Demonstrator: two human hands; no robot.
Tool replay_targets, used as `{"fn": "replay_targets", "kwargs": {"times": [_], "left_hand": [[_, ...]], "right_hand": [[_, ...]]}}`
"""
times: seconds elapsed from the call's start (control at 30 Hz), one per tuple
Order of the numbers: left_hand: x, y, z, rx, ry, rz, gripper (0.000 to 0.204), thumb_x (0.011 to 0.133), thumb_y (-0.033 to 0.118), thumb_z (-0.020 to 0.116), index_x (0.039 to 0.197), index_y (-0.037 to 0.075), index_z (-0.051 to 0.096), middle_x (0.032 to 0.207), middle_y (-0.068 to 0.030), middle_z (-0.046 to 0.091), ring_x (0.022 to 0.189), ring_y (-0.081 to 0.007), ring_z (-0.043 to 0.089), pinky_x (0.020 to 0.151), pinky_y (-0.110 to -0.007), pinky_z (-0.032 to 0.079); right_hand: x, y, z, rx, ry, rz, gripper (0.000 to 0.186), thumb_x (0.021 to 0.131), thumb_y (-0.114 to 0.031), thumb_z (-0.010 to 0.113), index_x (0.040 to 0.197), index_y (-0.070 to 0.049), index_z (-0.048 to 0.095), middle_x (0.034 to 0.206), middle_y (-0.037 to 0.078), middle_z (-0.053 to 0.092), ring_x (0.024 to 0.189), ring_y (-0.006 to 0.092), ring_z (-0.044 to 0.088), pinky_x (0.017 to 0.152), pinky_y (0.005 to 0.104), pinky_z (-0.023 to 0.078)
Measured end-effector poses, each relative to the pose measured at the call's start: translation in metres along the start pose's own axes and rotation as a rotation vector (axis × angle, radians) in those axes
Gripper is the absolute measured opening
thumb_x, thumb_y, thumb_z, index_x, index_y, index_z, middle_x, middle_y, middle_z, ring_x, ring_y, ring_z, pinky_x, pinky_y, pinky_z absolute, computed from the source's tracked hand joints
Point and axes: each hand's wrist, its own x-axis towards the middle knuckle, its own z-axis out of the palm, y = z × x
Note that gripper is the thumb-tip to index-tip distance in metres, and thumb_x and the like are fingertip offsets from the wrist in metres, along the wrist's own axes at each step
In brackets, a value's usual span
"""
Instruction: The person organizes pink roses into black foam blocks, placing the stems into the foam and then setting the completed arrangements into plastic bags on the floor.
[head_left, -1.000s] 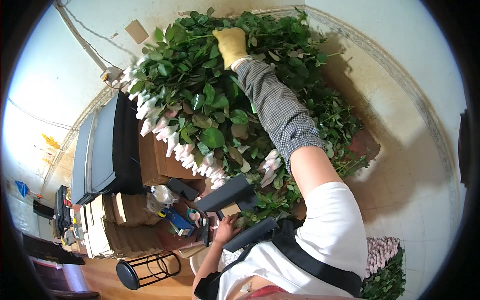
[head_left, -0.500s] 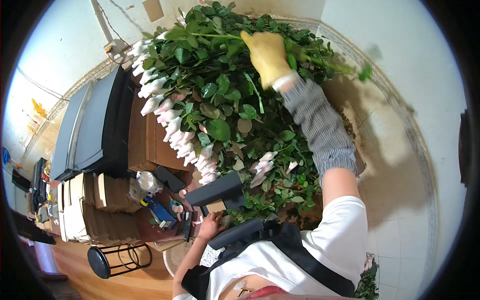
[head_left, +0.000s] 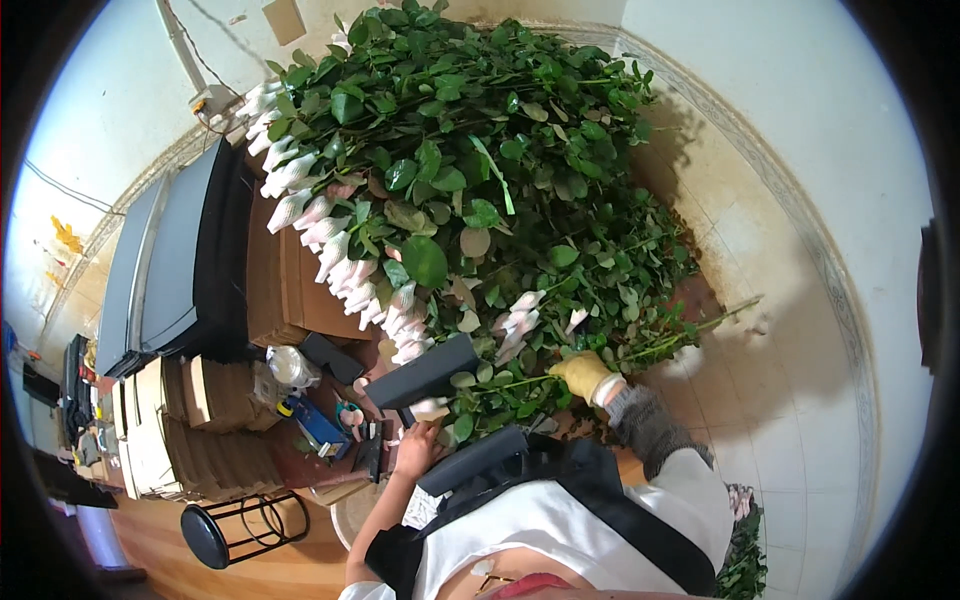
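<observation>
My right hand, in a yellow glove, is closed round a leafy rose stem held low in front of the heap. Its stem end points to the right, and its pale netted bud lies between two dark grey padded blocks, the upper block and the lower block. Just below that bud is my bare left hand, fingers curled at a tan piece by the blocks; what they grip is hidden. Beyond, a large heap of roses has its white-netted buds toward the left.
On the left stand stacks of folded cardboard, a big dark grey box-shaped unit and a round black stool. A blue box and scissors lie by my left hand. A tiled wall curves round the right side.
My right hand has come down from the top of the heap toward me, bringing the rose stem. The bud now lies between the padded blocks, near my left hand, which has barely moved.
</observation>
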Motion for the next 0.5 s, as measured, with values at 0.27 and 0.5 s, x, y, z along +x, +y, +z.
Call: {"fn": "replay_targets", "kwargs": {"times": [0.27, 0.5], "left_hand": [[0.011, -0.006, -0.002, -0.056, 0.058, 0.025, 0.048, 0.067, 0.019, 0.08, 0.112, 0.013, 0.066, 0.123, -0.0151, 0.052, 0.11, -0.0379, 0.055, 0.091, -0.047, 0.049], [0.004, -0.001, 0.001, 0.099, -0.075, -0.102, 0.057, 0.071, 0.02, 0.077, 0.126, 0.02, 0.062, 0.129, -0.0145, 0.049, 0.116, -0.0363, 0.052, 0.094, -0.049, 0.046]], "right_hand": [[0.038, 0.038, 0.039, 0.11, -0.067, -0.152, 0.04, 0.089, -0.015, 0.06, 0.128, -0.018, 0.065, 0.127, 0.01, 0.066, 0.117, 0.0282, 0.062, 0.097, 0.0415, 0.05], [0.034, -0.022, -0.274, 0.644, 0.95, -0.559, 0.047, 0.094, -0.004, 0.058, 0.14, -0.012, 0.053, 0.138, 0.01, 0.06, 0.127, 0.0243, 0.057, 0.112, 0.0386, 0.043]]}}
